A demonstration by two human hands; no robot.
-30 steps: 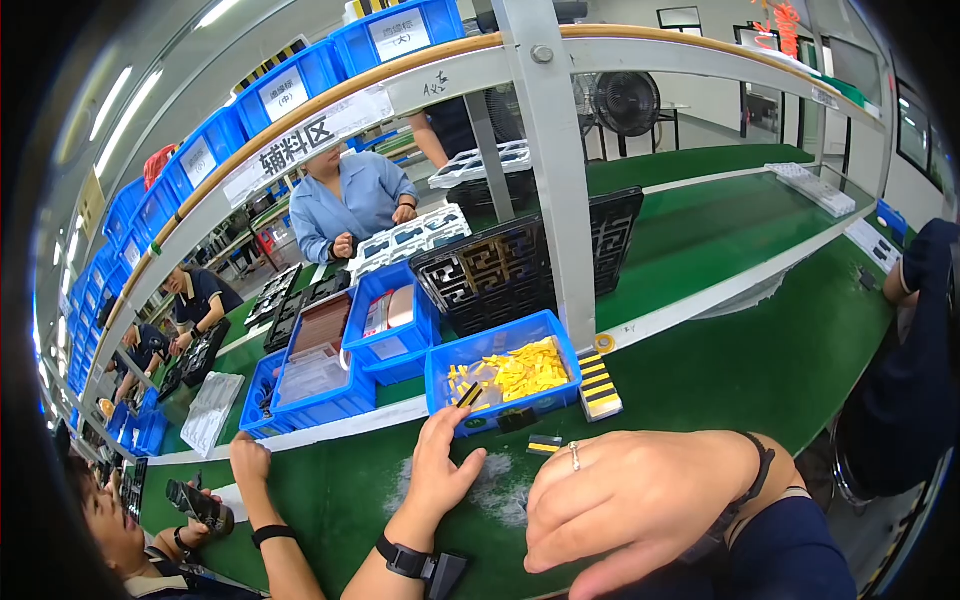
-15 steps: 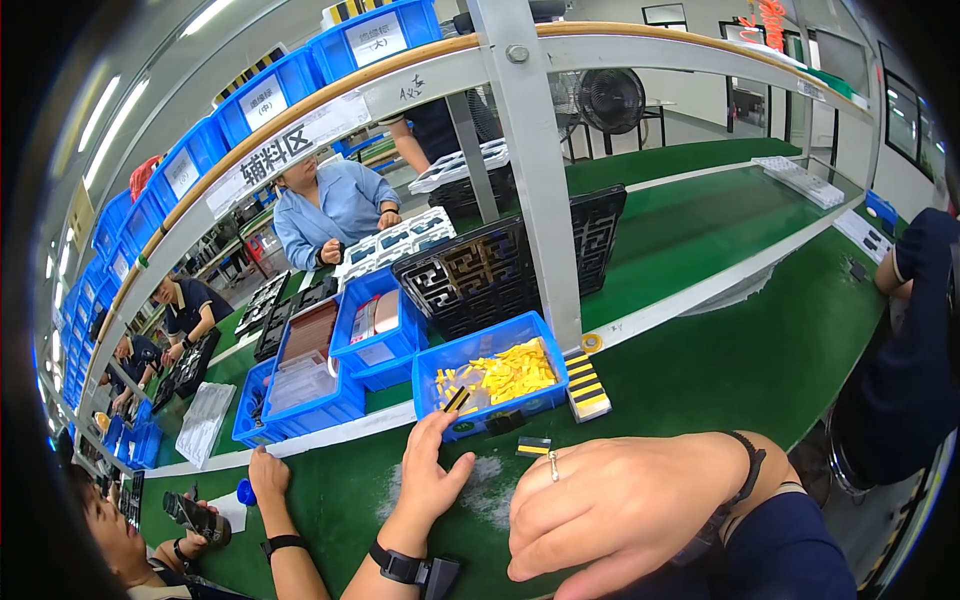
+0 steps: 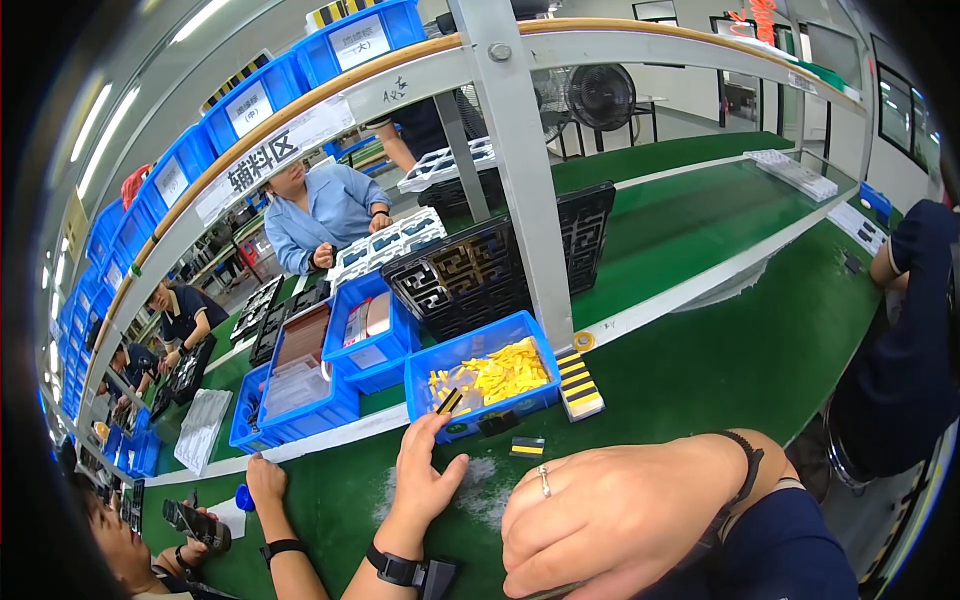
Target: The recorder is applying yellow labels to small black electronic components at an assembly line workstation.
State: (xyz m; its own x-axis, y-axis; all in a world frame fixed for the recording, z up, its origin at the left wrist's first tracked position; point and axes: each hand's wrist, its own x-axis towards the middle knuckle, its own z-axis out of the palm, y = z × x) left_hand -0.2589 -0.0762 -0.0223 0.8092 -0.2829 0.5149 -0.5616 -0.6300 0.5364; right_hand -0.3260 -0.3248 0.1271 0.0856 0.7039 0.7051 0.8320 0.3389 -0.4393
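Observation:
My left hand (image 3: pixel 425 480), a dark band at its wrist, reaches to the near rim of a blue bin (image 3: pixel 480 418) of small yellow pieces (image 3: pixel 505 372). Its thumb is spread away from the fingers. At the fingertips a small black-and-yellow strip (image 3: pixel 449 401) slants over the rim; whether it is held or only touched, I cannot tell. Large in the foreground is my right hand (image 3: pixel 620 510), with a ring and a dark bracelet, its fingers curled downward. A thin dark edge shows below it; the rest is hidden. A similar strip (image 3: pixel 528 447) lies on the green table between the hands.
Beside the bin stand a black-and-yellow striped block (image 3: pixel 580 385), a tape roll (image 3: pixel 584 341) and a white post (image 3: pixel 520 180). Blue bins (image 3: pixel 310 390) and black trays (image 3: pixel 465 270) are behind. At left, another person holds a dark object (image 3: pixel 195 525); a fisted hand (image 3: pixel 267 478) rests nearby.
The whole scene has shifted slightly left in the view. My left hand stays at the bin rim, and my right hand stays curled. A thin dark edge now shows under the right hand.

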